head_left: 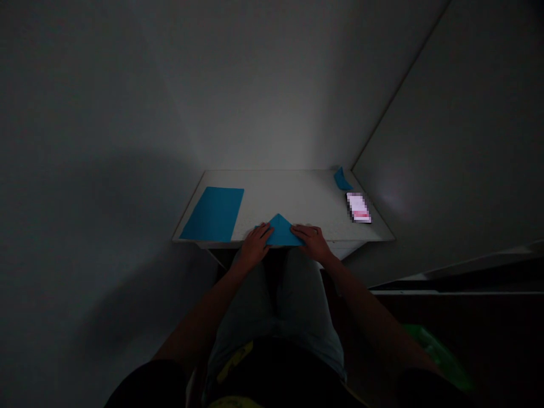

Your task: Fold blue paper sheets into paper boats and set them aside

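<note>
A blue sheet of paper (280, 233), folded to a triangular peak, lies at the front edge of the white table with its point facing the wall. My left hand (255, 242) grips its left side, fingers bent over the paper. On the opposite side my right hand (312, 241) holds the right corner, fingertips pressing on top. Both hands partly cover the lower corners, and the thumbs are hard to make out in the dim light.
A flat blue sheet (215, 214) lies on the left of the table (293, 190). At the back right stands a small folded blue paper piece (341, 179), with a lit phone (358, 207) in front of it. Walls border the table behind and at right. A green object (440, 354) lies low at right.
</note>
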Motion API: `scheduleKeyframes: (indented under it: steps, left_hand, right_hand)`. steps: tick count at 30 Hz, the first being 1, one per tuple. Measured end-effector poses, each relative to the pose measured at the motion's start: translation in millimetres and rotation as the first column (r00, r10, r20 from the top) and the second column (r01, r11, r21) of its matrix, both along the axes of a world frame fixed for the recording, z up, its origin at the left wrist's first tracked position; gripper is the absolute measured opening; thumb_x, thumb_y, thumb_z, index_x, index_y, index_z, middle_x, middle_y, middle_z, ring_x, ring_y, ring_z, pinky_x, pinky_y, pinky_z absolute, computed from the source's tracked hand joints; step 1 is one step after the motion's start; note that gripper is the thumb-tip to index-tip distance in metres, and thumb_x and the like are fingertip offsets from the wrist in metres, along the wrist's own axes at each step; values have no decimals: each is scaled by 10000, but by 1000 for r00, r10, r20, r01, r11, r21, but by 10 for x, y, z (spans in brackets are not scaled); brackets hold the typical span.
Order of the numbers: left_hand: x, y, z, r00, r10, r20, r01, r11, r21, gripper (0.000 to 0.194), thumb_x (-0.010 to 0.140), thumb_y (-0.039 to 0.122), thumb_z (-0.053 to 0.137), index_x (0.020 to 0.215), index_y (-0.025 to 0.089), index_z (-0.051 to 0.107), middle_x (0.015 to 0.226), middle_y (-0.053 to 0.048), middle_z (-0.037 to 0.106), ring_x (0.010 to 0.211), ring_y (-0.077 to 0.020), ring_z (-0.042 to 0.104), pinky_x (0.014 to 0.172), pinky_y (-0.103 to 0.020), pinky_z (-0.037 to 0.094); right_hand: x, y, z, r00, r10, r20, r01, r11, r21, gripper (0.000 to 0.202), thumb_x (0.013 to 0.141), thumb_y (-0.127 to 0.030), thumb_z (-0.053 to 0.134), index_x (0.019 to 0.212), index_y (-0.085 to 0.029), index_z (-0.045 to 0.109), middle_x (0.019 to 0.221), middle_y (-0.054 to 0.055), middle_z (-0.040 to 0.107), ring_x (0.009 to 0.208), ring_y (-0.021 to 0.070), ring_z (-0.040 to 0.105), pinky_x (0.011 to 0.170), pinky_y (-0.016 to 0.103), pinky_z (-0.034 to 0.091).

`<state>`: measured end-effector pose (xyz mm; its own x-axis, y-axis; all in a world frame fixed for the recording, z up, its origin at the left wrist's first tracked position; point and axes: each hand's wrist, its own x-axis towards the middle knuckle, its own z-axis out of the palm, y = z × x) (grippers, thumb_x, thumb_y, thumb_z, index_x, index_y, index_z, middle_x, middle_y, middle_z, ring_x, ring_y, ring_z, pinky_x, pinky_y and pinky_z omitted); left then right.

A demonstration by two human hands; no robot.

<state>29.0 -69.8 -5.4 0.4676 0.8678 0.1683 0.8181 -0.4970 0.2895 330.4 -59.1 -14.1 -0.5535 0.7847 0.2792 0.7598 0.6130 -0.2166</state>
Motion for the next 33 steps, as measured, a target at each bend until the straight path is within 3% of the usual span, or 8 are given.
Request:
scheduleKeyframes:
  steps: [10,15,19,22,25,27,30,33]
  left_hand:
    - [-149,-18,36,996,17,83,-14,999,-37,711,907,101,611,1585,309,561,1670,-16,536,1576,-253,449,1309,-513,372]
    - [-174,-14,107,988,-14,151,19,999,-28,614,890,34,576,1427,303,702,1505,-24,692,1438,-236,581,1257,-474,429]
    - [-125,88,257,921,125,368,-111,992,-59,200,1010,250,605,1102,216,780,1143,-79,802,1115,-243,711,1039,-397,547]
    - [-77,261,411,799,247,548,-196,969,-151,281,1046,431,587,951,201,719,907,-39,761,883,-201,693,828,-313,552]
    - [-46,454,507,719,269,640,-185,963,-197,252,1020,446,630,1097,211,681,942,-12,757,851,-179,684,779,-287,522]
    - [-26,547,498,715,313,625,-200,948,-246,341,996,402,671,1280,220,618,969,-5,764,830,-180,695,772,-292,512]
    - [25,594,390,787,402,468,-297,911,-285,573,964,354,719,1475,232,491,901,12,744,822,-210,708,781,-317,504]
    - [101,552,271,855,422,301,-371,904,-212,634,948,339,744,1511,216,480,941,-22,735,943,-259,719,898,-373,514]
  right_hand:
    - [41,-87,10,997,-61,-41,59,998,-36,708,930,-192,653,1609,-364,544,1610,53,599,1359,341,599,1075,539,402]
    - [78,-88,118,990,-106,-89,103,994,-37,399,1037,-295,591,1409,-367,716,1467,61,721,1310,330,651,1082,562,392]
    - [121,48,366,933,-200,-299,174,979,-109,304,1085,-413,535,1191,-285,789,1171,80,825,1084,294,744,1045,516,459]
    - [154,238,578,833,-237,-500,154,967,-203,367,1062,-524,558,1113,-234,776,1029,73,809,925,253,736,867,393,549]
    - [159,453,676,770,-280,-573,161,955,-251,394,1022,-577,592,1083,-218,742,939,53,769,846,226,689,760,336,541]
    - [132,574,648,780,-310,-544,180,943,-280,365,1007,-554,598,1051,-216,728,878,39,739,798,214,660,745,329,531]
    - [45,667,522,835,-379,-400,273,915,-297,267,994,-431,595,1069,-212,729,899,50,739,822,227,658,805,355,530]
    - [-77,630,395,854,-467,-231,428,882,-198,346,947,-308,638,1265,-201,726,1163,128,747,1037,300,673,915,426,520]
